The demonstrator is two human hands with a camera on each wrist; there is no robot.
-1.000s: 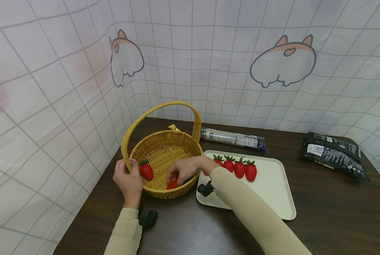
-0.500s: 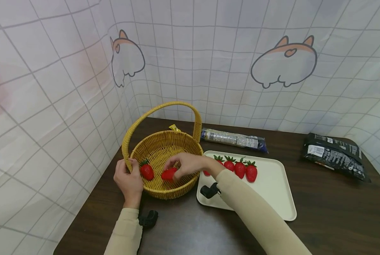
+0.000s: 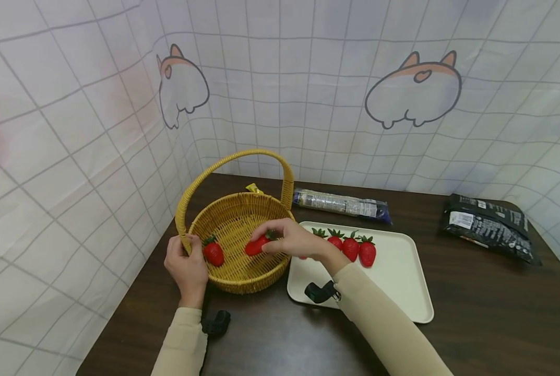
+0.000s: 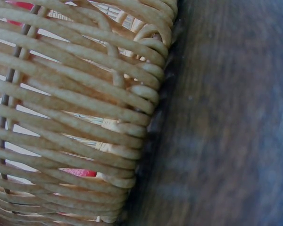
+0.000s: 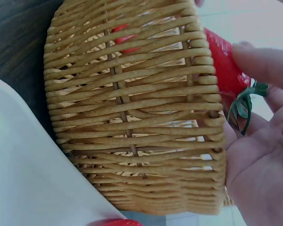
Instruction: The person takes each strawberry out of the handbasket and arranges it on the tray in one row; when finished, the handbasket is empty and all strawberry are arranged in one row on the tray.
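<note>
I have the right hand [image 3: 290, 241] at centre frame, pinching a glossy red cone-shaped strawberry with green leaves [image 3: 256, 247] between thumb and fingers, over the round yellow woven basket [image 3: 243, 286]. My left hand [image 3: 189, 266], left of centre, grips the arched, tightly wrapped handle [image 3: 257, 152] near the rim. I judge the step in hand as moving one strawberry at the basket — which way, I can't tell. Next calls for a steady pinch and clearance over that rim. Another plump strawberry [image 3: 214, 254] lies inside; a row of red strawberries [image 3: 367, 254] sits on the smooth off-white rectangular tray [image 3: 404, 282], right of centre.
</note>
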